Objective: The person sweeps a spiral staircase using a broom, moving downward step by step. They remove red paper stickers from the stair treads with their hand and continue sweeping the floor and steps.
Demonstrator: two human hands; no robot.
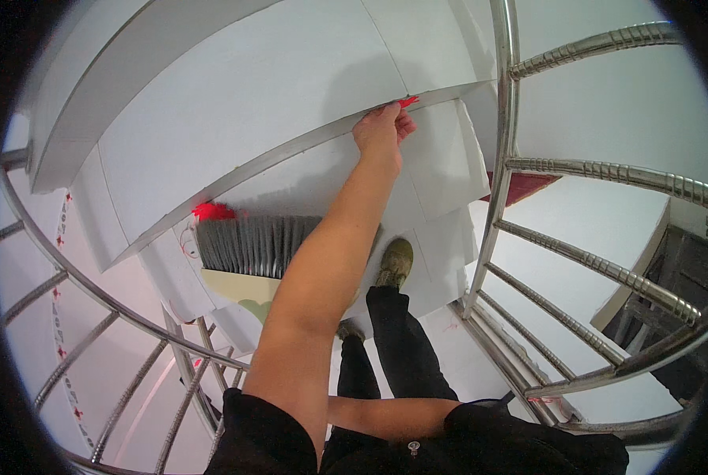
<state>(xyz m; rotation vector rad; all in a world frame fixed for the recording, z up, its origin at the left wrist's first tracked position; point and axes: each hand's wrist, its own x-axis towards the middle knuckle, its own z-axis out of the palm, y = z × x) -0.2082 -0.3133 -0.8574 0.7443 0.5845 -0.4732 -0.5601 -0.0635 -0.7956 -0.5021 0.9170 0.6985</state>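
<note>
My left hand reaches far out to the edge of a white stair step, its fingers pinched at a small red scrap. The scrap lies along the step's front edge. Below my left arm is a broom with grey bristles and a cream head with a green patch. A red clump sits by the left corner of its bristles, against the riser. My right forearm crosses under the left arm, which hides my right hand and the broom's handle.
White stair treads curve upward ahead. Metal railings flank both sides: a left railing and a right railing. One shoe stands on the tread below; the other is partly hidden. Dark red material shows beyond the right rail.
</note>
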